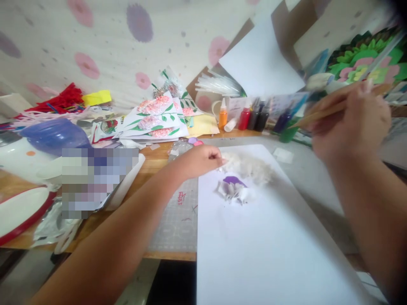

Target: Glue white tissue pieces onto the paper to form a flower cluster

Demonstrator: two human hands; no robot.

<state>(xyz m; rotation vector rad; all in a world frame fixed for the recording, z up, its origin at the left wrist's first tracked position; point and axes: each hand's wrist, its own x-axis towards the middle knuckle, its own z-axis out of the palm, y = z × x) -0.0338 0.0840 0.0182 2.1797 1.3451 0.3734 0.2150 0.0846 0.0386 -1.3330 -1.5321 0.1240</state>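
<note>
A large white sheet of paper (273, 245) lies on a grey cutting mat (178, 220) in front of me. Near its top sits a purple blot with white fluffy bits (233, 187) and a heap of white cotton-like fluff (251, 166). My left hand (200, 160) rests at the sheet's upper left edge, fingers curled and pinched at the fluff. My right hand (352, 123) is raised at the right, closed around a thin wooden stick (321, 111) that points left; it is blurred by motion.
Small paint bottles (244, 117) in orange, red, dark and purple stand behind the sheet. Flower paintings (155, 118) pile at the back left, with red pipe cleaners (63, 101), a blue bowl (54, 134) and a red-rimmed white plate (22, 214).
</note>
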